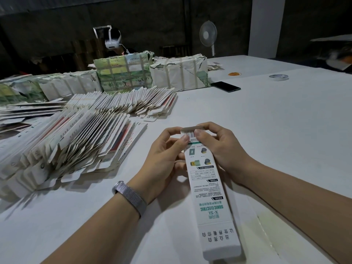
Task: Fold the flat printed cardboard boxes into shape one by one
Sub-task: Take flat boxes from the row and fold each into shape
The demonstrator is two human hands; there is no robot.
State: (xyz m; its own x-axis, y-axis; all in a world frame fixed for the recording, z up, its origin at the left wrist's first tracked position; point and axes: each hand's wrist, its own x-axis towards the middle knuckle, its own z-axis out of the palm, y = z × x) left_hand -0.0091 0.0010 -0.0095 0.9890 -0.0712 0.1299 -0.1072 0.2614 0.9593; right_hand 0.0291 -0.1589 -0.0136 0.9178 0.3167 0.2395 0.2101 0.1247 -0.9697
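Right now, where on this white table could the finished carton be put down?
Bare table lies right of the hands, bounded behind by the black phone and white tape roll. The left side is crowded with fanned flat cartons and wrapped bundles.

at centre frame both hands, the left hand [163, 155] and the right hand [219, 149], are pinching the far end flap of a long printed box [209, 191], while flat boxes [76, 141] are lying fanned across the white counter [276, 130] at left.
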